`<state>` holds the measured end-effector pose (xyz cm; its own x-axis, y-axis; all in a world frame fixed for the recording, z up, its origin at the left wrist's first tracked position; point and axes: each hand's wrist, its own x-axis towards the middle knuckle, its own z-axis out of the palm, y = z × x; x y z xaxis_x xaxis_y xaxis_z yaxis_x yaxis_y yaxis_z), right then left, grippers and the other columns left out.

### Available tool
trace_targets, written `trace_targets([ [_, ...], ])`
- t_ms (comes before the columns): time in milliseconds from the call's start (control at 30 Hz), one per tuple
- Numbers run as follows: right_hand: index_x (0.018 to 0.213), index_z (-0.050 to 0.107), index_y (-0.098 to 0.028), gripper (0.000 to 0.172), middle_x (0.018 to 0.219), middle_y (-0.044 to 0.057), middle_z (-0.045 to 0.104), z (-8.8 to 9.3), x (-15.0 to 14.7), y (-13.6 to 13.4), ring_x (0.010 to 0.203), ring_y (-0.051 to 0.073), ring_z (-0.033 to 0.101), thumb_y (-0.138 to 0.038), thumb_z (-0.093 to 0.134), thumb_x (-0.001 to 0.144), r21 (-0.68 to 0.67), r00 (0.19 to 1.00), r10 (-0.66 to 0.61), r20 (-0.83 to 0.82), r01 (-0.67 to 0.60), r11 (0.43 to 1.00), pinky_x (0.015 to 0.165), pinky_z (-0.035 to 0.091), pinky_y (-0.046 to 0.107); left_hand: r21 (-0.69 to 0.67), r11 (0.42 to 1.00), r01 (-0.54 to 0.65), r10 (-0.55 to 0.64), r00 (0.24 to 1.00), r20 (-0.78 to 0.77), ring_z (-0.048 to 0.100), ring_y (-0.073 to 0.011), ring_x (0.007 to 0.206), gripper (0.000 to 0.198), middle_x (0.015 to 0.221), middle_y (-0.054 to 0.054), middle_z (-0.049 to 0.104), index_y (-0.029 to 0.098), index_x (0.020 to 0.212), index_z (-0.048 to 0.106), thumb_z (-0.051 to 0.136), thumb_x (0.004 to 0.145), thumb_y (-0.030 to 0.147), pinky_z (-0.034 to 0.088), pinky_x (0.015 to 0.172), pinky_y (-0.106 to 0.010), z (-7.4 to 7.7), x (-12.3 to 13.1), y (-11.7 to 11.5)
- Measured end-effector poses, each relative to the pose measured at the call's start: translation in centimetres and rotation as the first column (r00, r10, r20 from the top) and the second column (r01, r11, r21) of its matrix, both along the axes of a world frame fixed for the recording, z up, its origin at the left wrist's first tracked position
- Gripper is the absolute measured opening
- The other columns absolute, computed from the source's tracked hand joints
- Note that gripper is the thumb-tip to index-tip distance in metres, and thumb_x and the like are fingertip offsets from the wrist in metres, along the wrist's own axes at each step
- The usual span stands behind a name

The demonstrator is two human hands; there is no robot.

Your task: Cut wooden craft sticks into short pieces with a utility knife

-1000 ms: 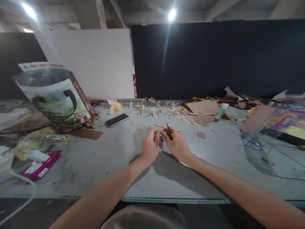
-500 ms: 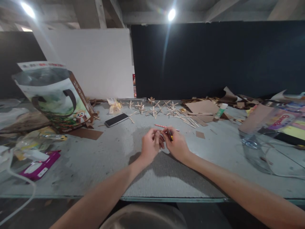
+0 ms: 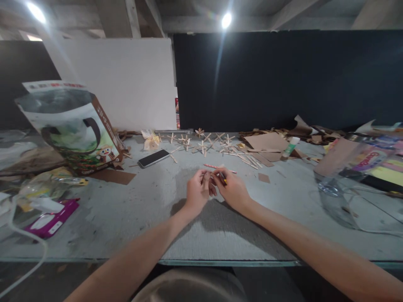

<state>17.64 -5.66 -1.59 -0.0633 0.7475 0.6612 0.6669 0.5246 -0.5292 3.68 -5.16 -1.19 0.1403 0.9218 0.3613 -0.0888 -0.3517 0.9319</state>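
Observation:
My left hand (image 3: 197,189) and my right hand (image 3: 233,188) meet over the middle of the table, fingertips close together. The left one pinches something too small and hidden to name. A slim tool with a yellow part (image 3: 225,181) and a dark part is in my right hand; its kind cannot be made out. Just beyond the fingers lies a red-and-white striped pencil (image 3: 210,166), partly covered by them. Behind it are several crossed wooden-stick shapes (image 3: 203,147) and loose pale sticks (image 3: 248,159). A small brown cardboard square (image 3: 264,178) lies right of my right hand.
A black phone (image 3: 154,159) lies left of the sticks. At left stand a large printed bag (image 3: 78,130) and a purple device (image 3: 53,220). Cardboard pieces (image 3: 264,142) and a glue stick (image 3: 291,147) are back right, with a clear plastic container (image 3: 340,205) nearer.
Both hands stay almost in place. The tool in my right hand has tilted slightly, its dark part showing less above the fingers.

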Motion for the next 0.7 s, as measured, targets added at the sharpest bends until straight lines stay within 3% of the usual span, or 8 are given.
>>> trace_targets([
  [100, 0.101, 0.066, -0.023, 0.025, 0.09, 0.009, 0.077, 0.2, 0.4, -0.1, 0.075, 0.023, 0.071, -0.043, 0.051, 0.099, 0.026, 0.999, 0.012, -0.04, -0.011, 1.0, 0.071, 0.052, 0.032, 0.038, 0.999, 0.008, -0.008, 1.0, -0.006, 0.059, -0.0134, 0.039, 0.057, 0.053, 0.003, 0.061, 0.018, 0.096, 0.059, 0.052, 0.092, 0.075, 0.042, 0.04, -0.022, 0.3, -0.1, -0.2],
  [333, 0.099, 0.065, -0.024, 0.024, 0.071, 0.001, 0.07, 0.2, 0.9, -0.5, 0.058, 0.019, 0.063, -0.047, 0.056, 0.097, 0.006, 0.998, 0.044, -0.054, -0.044, 0.999, 0.061, 0.047, 0.029, 0.036, 0.999, -0.02, 0.02, 1.0, 0.004, 0.07, -0.0166, 0.049, 0.057, 0.073, -0.004, 0.074, 0.02, 0.102, 0.056, 0.054, 0.091, 0.076, 0.051, 0.044, -0.024, 1.1, -0.5, -0.7],
  [567, 0.107, 0.065, -0.022, 0.024, 0.091, 0.009, 0.077, 0.7, 1.2, -0.3, 0.08, 0.024, 0.072, -0.038, 0.048, 0.102, 0.016, 0.992, 0.049, 0.113, -0.051, 0.999, 0.071, 0.05, 0.032, 0.063, 0.998, 0.003, 0.002, 0.997, -0.081, 0.068, -0.0158, 0.048, 0.056, 0.07, -0.003, 0.071, 0.019, 0.103, 0.058, 0.053, 0.093, 0.074, 0.049, 0.042, -0.023, 0.6, -0.5, -0.6],
  [700, 0.109, 0.064, -0.02, 0.021, 0.094, 0.012, 0.077, 0.7, 1.4, -0.2, 0.082, 0.025, 0.072, -0.028, 0.046, 0.1, -0.005, 0.972, 0.063, 0.225, -0.063, 0.998, 0.071, 0.048, 0.031, 0.063, 0.997, 0.048, -0.042, 0.993, -0.107, 0.067, -0.0149, 0.049, 0.051, 0.07, -0.002, 0.07, 0.019, 0.105, 0.057, 0.054, 0.094, 0.069, 0.049, 0.044, -0.022, 0.2, -0.6, -0.4],
])
